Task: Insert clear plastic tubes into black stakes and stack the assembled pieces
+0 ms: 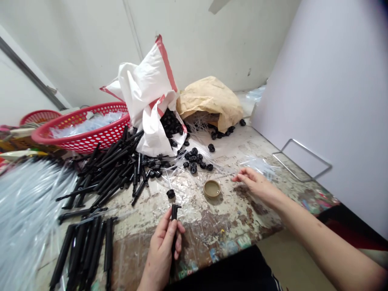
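My left hand is closed around a black plastic tube with a small side spout at its top. The tube stands roughly upright near the table's front edge, its lower part covered by my fingers. My right hand hovers to the right of a small round dish holding a clear liquid. Its thumb and fingertips are drawn together; whatever may be between them is too small to make out. Just beyond my left hand lies a black cap with a thin clear tube attached.
Black caps spill from a white sack. Clear straws show in a tan bag. Black tubes are heaped at left, beside a red basket and clear tubes. A metal wire frame stands at right.
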The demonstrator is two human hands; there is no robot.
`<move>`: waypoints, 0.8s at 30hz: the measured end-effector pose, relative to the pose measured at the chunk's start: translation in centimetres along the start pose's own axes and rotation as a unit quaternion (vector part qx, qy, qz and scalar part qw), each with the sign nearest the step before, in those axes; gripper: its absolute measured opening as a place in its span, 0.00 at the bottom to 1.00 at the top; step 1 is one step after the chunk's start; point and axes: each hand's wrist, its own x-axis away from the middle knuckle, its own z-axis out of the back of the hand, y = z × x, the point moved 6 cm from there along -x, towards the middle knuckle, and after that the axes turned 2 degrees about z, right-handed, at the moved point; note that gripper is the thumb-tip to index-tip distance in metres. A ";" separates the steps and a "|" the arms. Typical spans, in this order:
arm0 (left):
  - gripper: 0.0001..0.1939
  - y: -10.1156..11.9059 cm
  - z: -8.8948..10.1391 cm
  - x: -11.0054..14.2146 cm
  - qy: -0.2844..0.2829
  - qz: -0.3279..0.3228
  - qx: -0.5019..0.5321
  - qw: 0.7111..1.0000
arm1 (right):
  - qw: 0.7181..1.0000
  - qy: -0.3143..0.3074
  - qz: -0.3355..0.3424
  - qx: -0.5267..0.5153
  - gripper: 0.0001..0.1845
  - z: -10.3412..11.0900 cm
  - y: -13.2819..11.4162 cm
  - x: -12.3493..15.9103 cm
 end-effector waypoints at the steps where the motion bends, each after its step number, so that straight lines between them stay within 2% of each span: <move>1: 0.32 0.0 0.0 0.0 0.002 -0.002 0.001 1.000 | 1.000 -0.004 -0.004 -0.016 0.11 -0.1 -0.5 -0.1; 3: 0.33 0.0 0.0 0.0 -0.001 -0.002 0.003 1.000 | 0.999 -0.018 0.024 0.015 0.10 -0.6 -2.0 -0.1; 5: 0.33 -0.2 0.0 0.0 -0.008 -0.004 -0.001 1.000 | 0.990 -0.030 0.092 0.099 0.09 -1.3 -3.9 -0.1; 7: 0.32 -0.4 0.0 0.0 -0.013 -0.011 -0.009 1.000 | 0.963 -0.019 0.177 0.202 0.07 -2.1 -5.8 0.1; 10: 0.31 -0.6 0.1 0.0 -0.016 -0.021 -0.019 0.999 | 0.902 0.023 0.279 0.327 0.07 -3.2 -8.0 0.5; 13: 0.31 -0.6 0.1 0.1 -0.022 -0.030 -0.019 0.999 | 0.850 0.045 0.331 0.407 0.07 -4.3 -8.9 0.9; 16: 0.30 -0.6 0.0 0.2 -0.026 -0.032 -0.023 0.999 | 0.829 0.039 0.348 0.436 0.09 -4.8 -9.2 1.0; 19: 0.28 -0.5 0.0 0.2 -0.032 -0.031 -0.024 0.999 | 0.851 0.038 0.325 0.411 0.10 -4.3 -9.1 1.1; 22: 0.26 -0.5 0.2 0.2 -0.032 -0.034 -0.023 0.999 | 0.916 0.032 0.268 0.297 0.07 -3.4 -9.1 1.6; 24: 0.22 -0.5 0.2 0.3 -0.034 -0.036 -0.021 0.999 | 0.966 -0.010 0.195 0.169 0.07 -3.5 -9.1 2.2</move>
